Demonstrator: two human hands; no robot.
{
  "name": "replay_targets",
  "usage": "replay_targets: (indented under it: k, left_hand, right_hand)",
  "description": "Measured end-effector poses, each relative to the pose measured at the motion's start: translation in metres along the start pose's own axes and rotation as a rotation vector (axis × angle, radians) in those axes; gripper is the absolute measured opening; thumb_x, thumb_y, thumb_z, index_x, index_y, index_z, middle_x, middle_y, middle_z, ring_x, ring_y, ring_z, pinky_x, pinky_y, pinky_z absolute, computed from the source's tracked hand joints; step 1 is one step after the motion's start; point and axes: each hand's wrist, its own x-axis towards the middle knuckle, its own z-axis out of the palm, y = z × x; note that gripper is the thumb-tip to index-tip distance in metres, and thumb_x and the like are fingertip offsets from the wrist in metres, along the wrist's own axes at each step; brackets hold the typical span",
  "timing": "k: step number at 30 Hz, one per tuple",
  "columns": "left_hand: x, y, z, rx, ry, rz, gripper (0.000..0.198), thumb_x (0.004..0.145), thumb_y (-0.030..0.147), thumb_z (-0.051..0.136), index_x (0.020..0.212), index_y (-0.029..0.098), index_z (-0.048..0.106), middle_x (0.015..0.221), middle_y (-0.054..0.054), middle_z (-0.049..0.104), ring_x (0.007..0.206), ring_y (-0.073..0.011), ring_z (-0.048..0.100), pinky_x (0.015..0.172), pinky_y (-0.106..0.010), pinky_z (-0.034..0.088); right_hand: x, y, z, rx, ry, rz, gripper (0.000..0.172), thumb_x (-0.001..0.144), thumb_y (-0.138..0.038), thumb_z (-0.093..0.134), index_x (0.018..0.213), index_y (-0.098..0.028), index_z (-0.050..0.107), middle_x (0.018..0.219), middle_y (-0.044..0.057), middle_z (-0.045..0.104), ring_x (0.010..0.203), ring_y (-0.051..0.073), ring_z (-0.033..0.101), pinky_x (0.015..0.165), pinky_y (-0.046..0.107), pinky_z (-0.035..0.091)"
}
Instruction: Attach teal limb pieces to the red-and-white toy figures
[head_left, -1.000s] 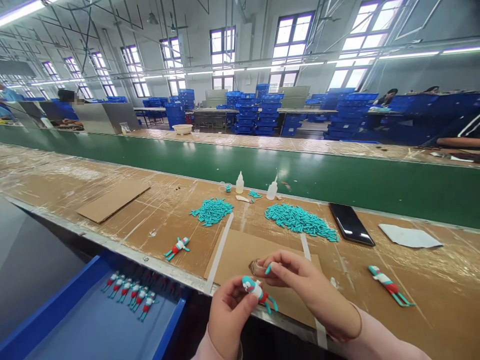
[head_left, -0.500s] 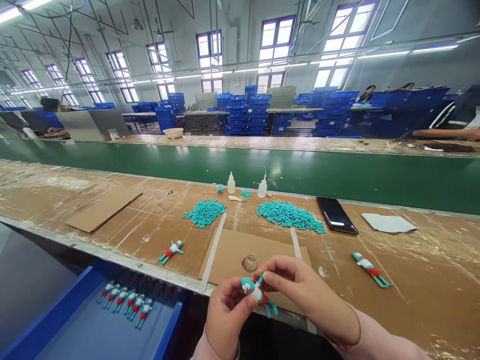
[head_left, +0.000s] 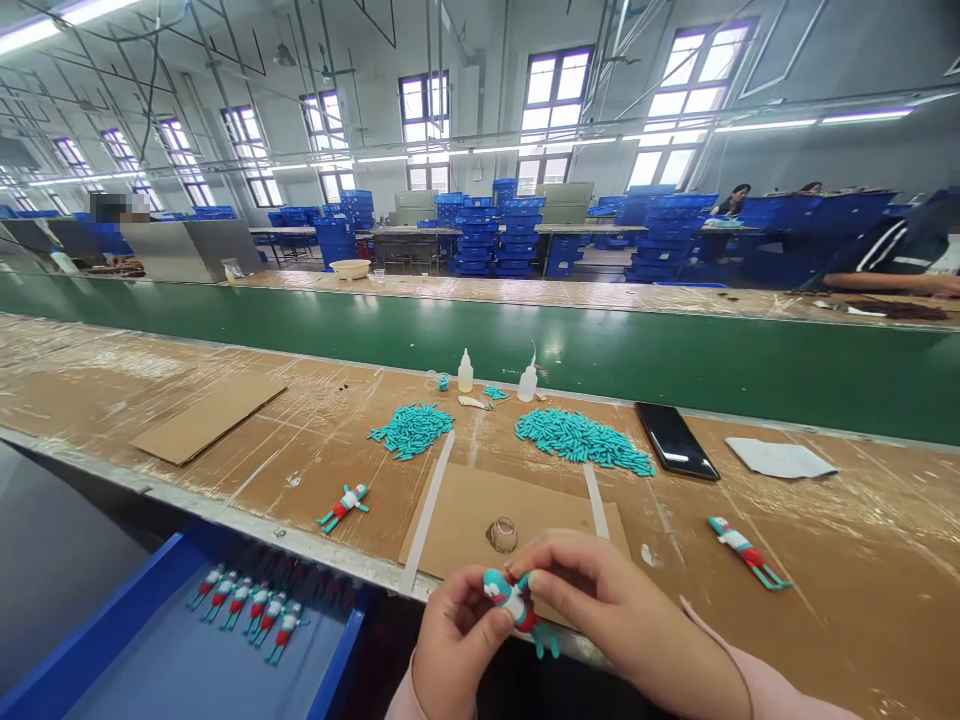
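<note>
A pale pink sleeve [head_left: 400, 698] is ending at the left hand [head_left: 457, 650] near 7 o'clock, a matching pale pink sleeve [head_left: 787, 695] is ending behind the right hand [head_left: 622, 620] near 5 o'clock, and a thin dark cord [head_left: 724, 650] is looping across the right wrist.

Just ahead of the left hand [head_left: 457, 640] and right hand [head_left: 622, 610], a small glass cup [head_left: 502, 534] stands on a cardboard sheet [head_left: 555, 510], with room either side before the teal pile [head_left: 581, 441] and black phone [head_left: 675, 440].
</note>
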Motion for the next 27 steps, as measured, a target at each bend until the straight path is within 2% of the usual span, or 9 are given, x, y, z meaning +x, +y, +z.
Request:
replay_targets:
  k: [2,4,6,8,10,13,19,23,27]
  left_hand:
    - [0.002,0.004,0.002,-0.145,0.073,-0.071,0.031,0.057,0.037,0.081,0.083,0.023,0.073,0.075,-0.001,0.07,0.07,-0.0124,0.062,0.067,-0.021,0.049]
    - [0.006,0.007,0.001,-0.348,0.076,-0.208,0.033,0.058,0.033,0.081,0.089,0.026,0.072,0.072,0.0,0.068,0.065,-0.0111,0.059,0.064,-0.023,0.047]
    - [0.011,0.01,-0.004,-0.526,0.011,-0.345,0.035,0.057,0.029,0.081,0.09,0.025,0.072,0.065,0.001,0.063,0.054,-0.0084,0.052,0.053,-0.02,0.041]
    - [0.014,0.014,-0.01,-0.64,-0.065,-0.419,0.035,0.057,0.033,0.08,0.09,0.022,0.072,0.064,0.0,0.061,0.05,-0.0073,0.046,0.048,-0.018,0.035]
    - [0.013,0.021,-0.015,-0.69,-0.11,-0.417,0.04,0.062,0.041,0.076,0.094,0.017,0.071,0.067,-0.002,0.061,0.052,-0.0078,0.045,0.048,-0.018,0.034]
    - [0.008,0.031,-0.022,-0.679,-0.09,-0.353,0.045,0.065,0.044,0.074,0.1,0.016,0.069,0.067,-0.002,0.06,0.053,-0.0065,0.044,0.049,-0.017,0.033]
    - [0.003,0.037,-0.032,-0.615,-0.013,-0.266,0.044,0.057,0.043,0.08,0.092,0.018,0.071,0.06,0.002,0.059,0.045,-0.0027,0.041,0.043,-0.014,0.027]
    - [0.007,0.035,-0.032,-0.584,-0.025,-0.278,0.045,0.053,0.045,0.082,0.088,0.018,0.072,0.057,0.003,0.059,0.043,-0.0026,0.041,0.041,-0.014,0.024]
    - [0.01,0.034,-0.028,-0.565,-0.018,-0.302,0.044,0.056,0.044,0.08,0.088,0.016,0.072,0.055,0.003,0.059,0.042,-0.0031,0.043,0.042,-0.015,0.025]
  right_hand:
    - [0.011,-0.004,-0.012,-0.076,0.016,-0.068,0.034,0.085,-0.046,0.051,0.1,-0.018,0.062,0.098,0.007,0.062,0.093,0.02,0.057,0.082,0.032,0.046]
    - [0.035,-0.003,-0.025,-0.212,0.085,-0.142,0.026,0.087,-0.039,0.05,0.1,-0.019,0.061,0.098,0.005,0.062,0.093,0.018,0.057,0.081,0.03,0.047]
    - [0.069,0.005,-0.034,-0.44,0.113,-0.189,0.014,0.088,-0.025,0.05,0.089,-0.018,0.062,0.088,0.002,0.063,0.083,0.015,0.058,0.073,0.026,0.047]
    - [0.107,0.018,-0.037,-0.685,0.08,-0.188,0.012,0.083,-0.008,0.054,0.08,-0.016,0.062,0.081,0.001,0.062,0.078,0.014,0.057,0.07,0.025,0.045]
    - [0.141,0.032,-0.033,-0.791,0.06,-0.193,0.017,0.077,0.002,0.057,0.076,-0.014,0.063,0.08,0.002,0.061,0.079,0.016,0.055,0.071,0.026,0.043]
    - [0.179,0.047,-0.018,-0.895,0.042,-0.225,0.017,0.076,0.005,0.058,0.074,-0.012,0.063,0.08,0.003,0.058,0.082,0.017,0.054,0.074,0.029,0.042]
    - [0.212,0.051,0.012,-1.028,-0.043,-0.316,0.009,0.081,-0.005,0.063,0.076,-0.012,0.061,0.082,0.001,0.057,0.088,0.017,0.052,0.08,0.031,0.044]
    - [0.223,0.05,0.02,-1.096,-0.055,-0.339,0.006,0.081,-0.009,0.065,0.08,-0.012,0.06,0.087,0.001,0.057,0.092,0.018,0.052,0.082,0.033,0.044]
    - [0.229,0.053,0.023,-1.126,-0.063,-0.318,0.007,0.081,-0.011,0.067,0.078,-0.012,0.06,0.087,0.002,0.057,0.093,0.019,0.052,0.083,0.035,0.045]
